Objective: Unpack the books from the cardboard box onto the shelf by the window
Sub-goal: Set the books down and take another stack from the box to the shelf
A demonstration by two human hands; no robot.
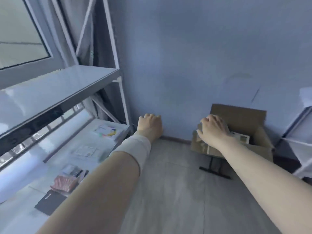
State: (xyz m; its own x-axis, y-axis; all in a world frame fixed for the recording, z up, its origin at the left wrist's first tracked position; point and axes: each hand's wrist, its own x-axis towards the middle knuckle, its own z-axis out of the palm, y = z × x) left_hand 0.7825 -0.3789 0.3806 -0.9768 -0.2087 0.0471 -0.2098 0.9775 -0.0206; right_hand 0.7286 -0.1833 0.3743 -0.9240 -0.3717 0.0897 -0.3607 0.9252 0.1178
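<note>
Left hand: loosely curled, empty.
Right hand: spread over cardboard box, grasping nothing.
Book: lies inside box.
Risk: if you press the near flap, box may tip off its stand.

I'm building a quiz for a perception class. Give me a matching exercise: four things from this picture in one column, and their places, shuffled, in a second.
Things
1. box
2. black book
3. colourful book
4. right hand

Places
A. far end of the lower shelf
B. by the wall, on the right
C. over the box's left edge
D. near end of the lower shelf

Pairs: 1-B; 2-D; 3-A; 4-C
</note>
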